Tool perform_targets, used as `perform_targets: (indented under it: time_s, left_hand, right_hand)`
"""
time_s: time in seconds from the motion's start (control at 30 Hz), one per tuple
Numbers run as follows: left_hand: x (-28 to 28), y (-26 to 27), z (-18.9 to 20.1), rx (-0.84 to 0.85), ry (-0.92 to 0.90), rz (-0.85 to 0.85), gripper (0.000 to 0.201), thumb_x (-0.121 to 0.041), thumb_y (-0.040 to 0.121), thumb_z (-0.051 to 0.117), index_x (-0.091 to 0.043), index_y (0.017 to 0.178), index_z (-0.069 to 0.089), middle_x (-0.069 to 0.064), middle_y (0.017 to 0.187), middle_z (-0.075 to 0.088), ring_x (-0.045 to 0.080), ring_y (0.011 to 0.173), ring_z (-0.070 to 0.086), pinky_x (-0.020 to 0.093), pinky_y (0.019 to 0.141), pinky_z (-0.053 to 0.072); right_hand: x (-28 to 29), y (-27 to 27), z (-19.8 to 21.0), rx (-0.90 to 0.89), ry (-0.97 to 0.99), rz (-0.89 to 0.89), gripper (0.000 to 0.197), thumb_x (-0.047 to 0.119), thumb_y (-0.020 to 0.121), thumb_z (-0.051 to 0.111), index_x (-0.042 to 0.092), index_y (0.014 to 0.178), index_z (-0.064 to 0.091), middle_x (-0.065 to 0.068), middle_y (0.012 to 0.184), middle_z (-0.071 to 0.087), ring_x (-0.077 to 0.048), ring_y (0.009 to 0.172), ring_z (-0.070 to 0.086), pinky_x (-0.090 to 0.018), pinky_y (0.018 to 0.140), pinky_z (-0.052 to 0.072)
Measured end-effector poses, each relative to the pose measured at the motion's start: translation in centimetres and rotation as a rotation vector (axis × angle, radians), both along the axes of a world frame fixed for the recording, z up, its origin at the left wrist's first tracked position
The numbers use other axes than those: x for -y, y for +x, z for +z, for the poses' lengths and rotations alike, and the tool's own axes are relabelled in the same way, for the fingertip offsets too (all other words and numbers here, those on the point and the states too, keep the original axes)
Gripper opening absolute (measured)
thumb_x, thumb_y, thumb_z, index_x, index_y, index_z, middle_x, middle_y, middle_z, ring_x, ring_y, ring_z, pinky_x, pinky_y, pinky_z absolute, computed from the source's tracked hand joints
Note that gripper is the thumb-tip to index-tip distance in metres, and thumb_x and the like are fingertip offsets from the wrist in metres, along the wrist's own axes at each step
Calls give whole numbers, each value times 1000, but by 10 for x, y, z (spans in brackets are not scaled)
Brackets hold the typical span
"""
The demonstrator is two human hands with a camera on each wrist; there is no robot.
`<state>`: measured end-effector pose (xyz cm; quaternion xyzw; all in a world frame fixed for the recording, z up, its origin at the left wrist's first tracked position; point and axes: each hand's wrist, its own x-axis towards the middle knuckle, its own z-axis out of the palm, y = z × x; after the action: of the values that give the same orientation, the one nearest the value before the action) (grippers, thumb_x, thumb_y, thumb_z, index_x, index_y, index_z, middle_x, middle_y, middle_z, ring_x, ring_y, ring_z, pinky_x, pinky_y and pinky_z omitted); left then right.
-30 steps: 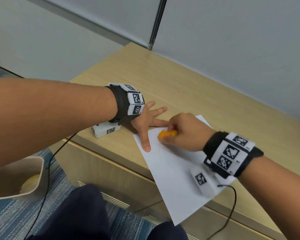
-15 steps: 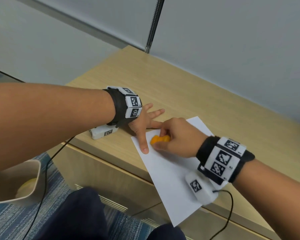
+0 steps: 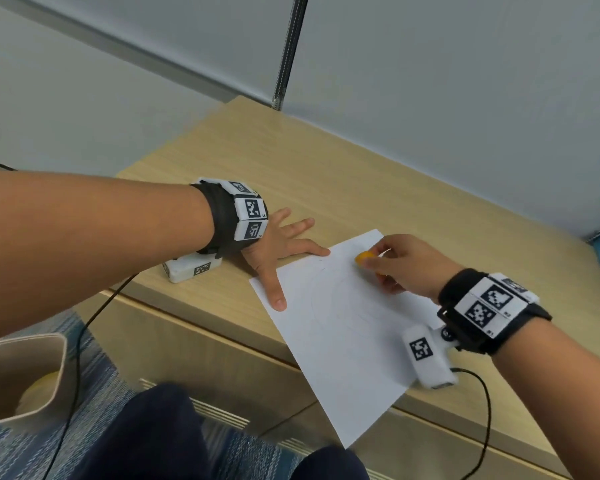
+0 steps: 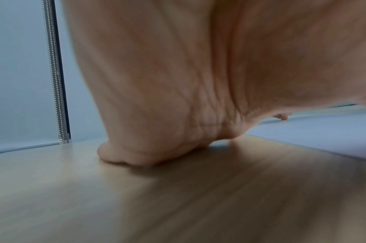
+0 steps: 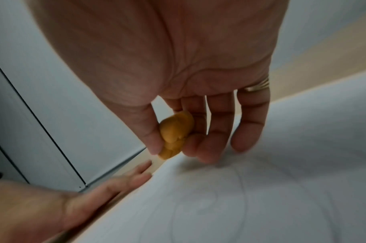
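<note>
On the wooden desk (image 3: 395, 188), the white sheet (image 3: 343, 341) is being pinned at its left edge by the left hand (image 3: 274, 244), fingers spread flat. The right hand (image 3: 402, 268) has been shifted from beside that hand's thumb to the sheet's far corner, so rubbing is probably being carried on there. The orange eraser lump (image 5: 175, 131) is being pinched between its thumb and fingertips, at the paper.

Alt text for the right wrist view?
The right hand pinches a small orange lump between thumb and fingers over a white sheet with faint curved lines. The left hand lies flat at the sheet's edge.
</note>
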<state>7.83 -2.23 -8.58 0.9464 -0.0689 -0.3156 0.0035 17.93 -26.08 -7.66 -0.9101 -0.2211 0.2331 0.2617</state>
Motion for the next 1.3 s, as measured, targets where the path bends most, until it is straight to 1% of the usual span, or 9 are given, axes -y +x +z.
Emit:
perform_targets:
  time_s: [0.1, 0.2, 0.37, 0.43, 0.57, 0.7, 0.83, 1.0, 1.3]
  left_hand:
    - [2, -1, 1, 21, -43, 20, 128, -76, 55, 79, -60, 147, -8, -12, 158, -37, 33, 145, -33, 68, 111, -4]
    - [-2, 0, 3, 50, -119, 48, 115, -75, 58, 78, -60, 145, 5, -13, 159, -33, 29, 148, -28, 67, 112, 0]
    - [-4, 7, 5, 33, -28, 11, 129, -79, 58, 74, -65, 140, -25, -11, 155, -42, 31, 147, -30, 67, 112, -4]
    - [-1, 8, 4, 10, 8, 1, 129, -81, 58, 73, -64, 139, -26, -10, 154, -43, 34, 144, -34, 68, 111, -6]
    - [-2, 11, 2, -18, 9, 18, 134, -83, 53, 74, -65, 137, -29, -11, 153, -44, 36, 142, -38, 68, 111, -8]
    - [-1, 14, 0, -27, 29, 19, 139, -84, 50, 73, -62, 137, -32, -12, 152, -46, 34, 140, -40, 68, 110, -11]
    - [-3, 16, -1, -36, 19, 24, 141, -84, 47, 74, -62, 136, -33, -13, 151, -47, 34, 140, -40, 71, 109, -9]
    - [-1, 15, 0, -38, 35, 16, 141, -85, 48, 74, -62, 136, -34, -13, 149, -49, 34, 140, -40, 72, 108, -9]
    - [1, 16, 0, -44, 44, 20, 139, -83, 50, 74, -62, 135, -34, -11, 150, -49, 36, 140, -41, 71, 108, -8]
  right_hand:
    - [-5, -2, -11, 70, -10, 107, 24, 39, 90, 73, 17, 99, 66, -8, 85, 77, -30, 78, 72, -45, 83, 58]
    - [-7, -3, -9, 82, 29, 208, 18, 37, 90, 74, 23, 100, 67, -5, 89, 73, -21, 72, 65, -37, 79, 54]
    - [-10, -2, -7, -6, 70, 355, 29, 50, 79, 77, 32, 100, 70, 5, 86, 64, -18, 78, 57, -44, 82, 51]
    - [-12, 1, -5, -10, 132, 324, 32, 49, 77, 78, 29, 101, 71, 1, 88, 66, -20, 79, 59, -43, 81, 52]
    - [-4, 24, 2, 49, 250, 33, 24, 23, 92, 75, 7, 108, 66, -7, 86, 66, -22, 71, 66, -38, 70, 60]
    - [8, 38, 5, 34, 188, -136, 31, 31, 92, 75, 6, 105, 65, -13, 83, 69, -24, 65, 66, -42, 67, 60]
    - [-11, -3, 2, 82, 61, 114, 27, 36, 89, 77, 13, 97, 67, -4, 72, 68, -16, 56, 59, -35, 62, 53]
    - [-39, -61, -7, 201, -66, 477, 23, 45, 89, 72, 25, 100, 64, 6, 82, 64, -10, 72, 58, -31, 70, 50]
    - [-54, -26, -9, 423, -132, 316, 19, 41, 92, 67, 24, 93, 59, 5, 80, 59, -17, 76, 55, -31, 64, 39]
